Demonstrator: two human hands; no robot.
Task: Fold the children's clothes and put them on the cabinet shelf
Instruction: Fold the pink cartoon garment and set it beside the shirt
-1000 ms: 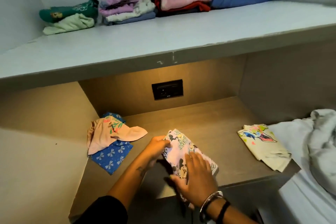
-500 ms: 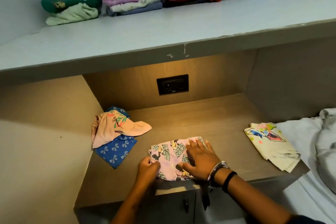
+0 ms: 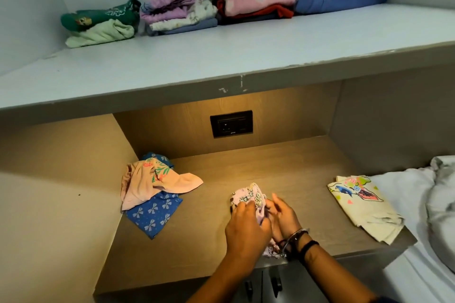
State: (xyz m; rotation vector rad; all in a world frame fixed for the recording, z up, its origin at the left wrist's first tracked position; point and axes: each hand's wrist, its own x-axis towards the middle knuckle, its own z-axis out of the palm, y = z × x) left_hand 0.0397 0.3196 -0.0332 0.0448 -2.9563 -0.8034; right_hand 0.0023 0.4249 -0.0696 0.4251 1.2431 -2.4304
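While both my hands bunch the printed pink garment (image 3: 248, 198) above the desk (image 3: 209, 241), my left hand (image 3: 246, 231) and right hand (image 3: 283, 216) curl their fingers around its cloth.

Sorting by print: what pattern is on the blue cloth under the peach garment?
White bows on blue cloth, head view.

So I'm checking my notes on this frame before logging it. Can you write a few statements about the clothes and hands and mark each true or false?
1. Both hands, left hand and right hand, grip the printed lilac garment. True.
2. The peach floral garment lies under the blue bow-print cloth. False: it lies on top of it.
3. The cream cartoon-print shirt sits on the upper shelf. False: it lies on the lower wooden surface, at the right.
4. Folded clothes are stacked at the back of the upper shelf. True.
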